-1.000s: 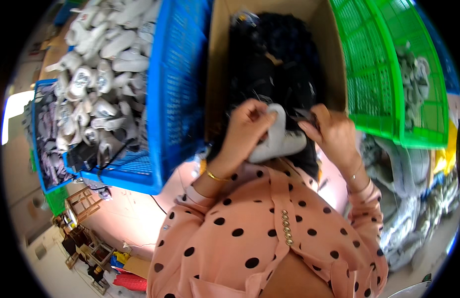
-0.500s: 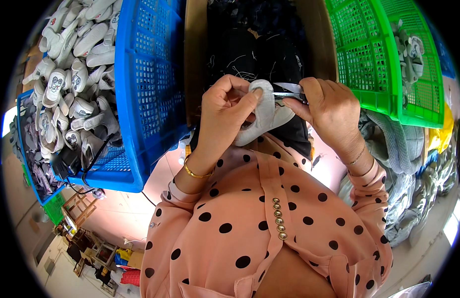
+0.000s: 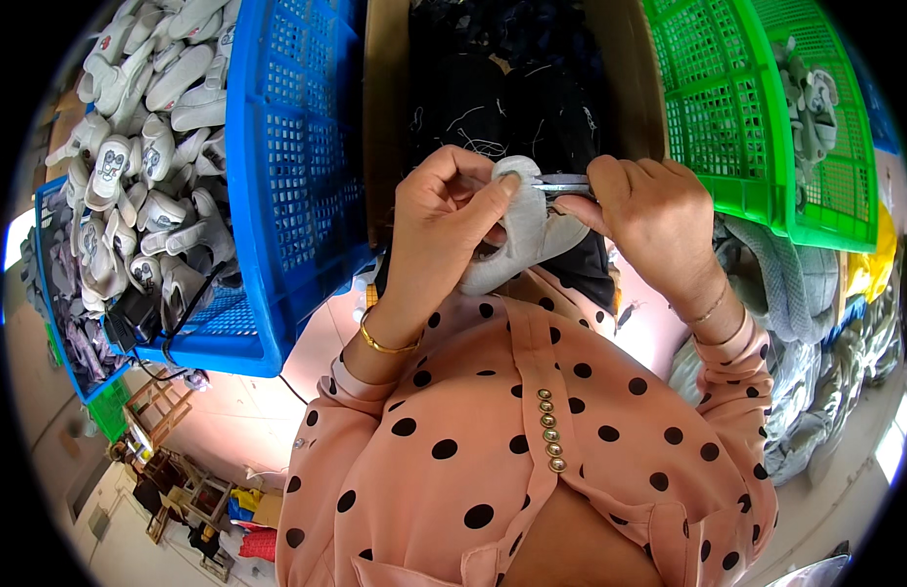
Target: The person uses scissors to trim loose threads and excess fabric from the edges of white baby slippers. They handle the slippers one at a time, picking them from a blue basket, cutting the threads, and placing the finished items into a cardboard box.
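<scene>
My left hand [image 3: 452, 210] pinches a pale grey fabric shoe upper [image 3: 522, 230] between thumb and fingers, in front of my body. The piece is tilted, its rounded end up at my thumb. In my right hand [image 3: 654, 210] is a pair of scissors [image 3: 563, 185], fingers wrapped round the handles. The blades look closed together and their tips touch the upper's edge near my left thumb. Most of the handles is hidden by my fingers. Loose thread ends lie on the dark trousers [image 3: 463, 103] beyond my hands.
A tall blue crate [image 3: 297, 147] on the left holds many pale uppers [image 3: 145, 157], with a black cable [image 3: 194, 308] at its near corner. On the right stands a green crate [image 3: 713, 98], above grey cloth bundles [image 3: 781, 284]. A cardboard box [image 3: 625, 83] surrounds my legs.
The scissor blades, apart half a second ago, have come together at the upper's edge. My right hand has shifted slightly, and the upper has turned a little in my left hand.
</scene>
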